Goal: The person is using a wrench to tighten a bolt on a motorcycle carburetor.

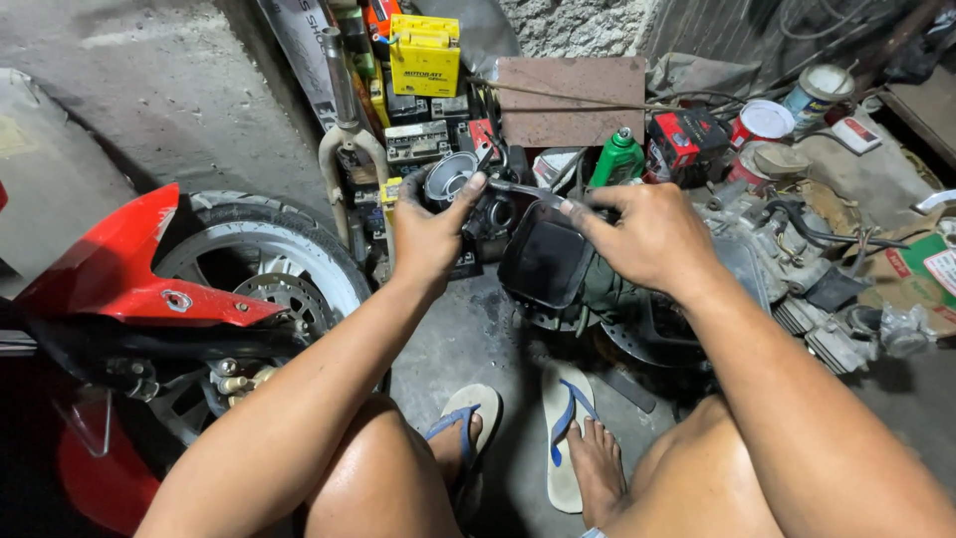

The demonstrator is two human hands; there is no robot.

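Rough grey concrete floor (478,339) lies under two pale flip-flops (568,438). Above bare knees, the left hand (430,234) clamps its grip round a dark metal carburetor (478,204); the right hand (652,237) pinches a thin steel tool (526,187) against it. Left stands a ribbed tire (299,234) under a glossy red fender (129,264). Beyond, boxy batteries (424,55) are stacked.

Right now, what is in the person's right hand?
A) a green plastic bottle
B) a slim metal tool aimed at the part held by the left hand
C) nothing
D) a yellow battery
B: the right hand grips a slim metal tool that reaches toward the carburettor-like part held by the left hand.
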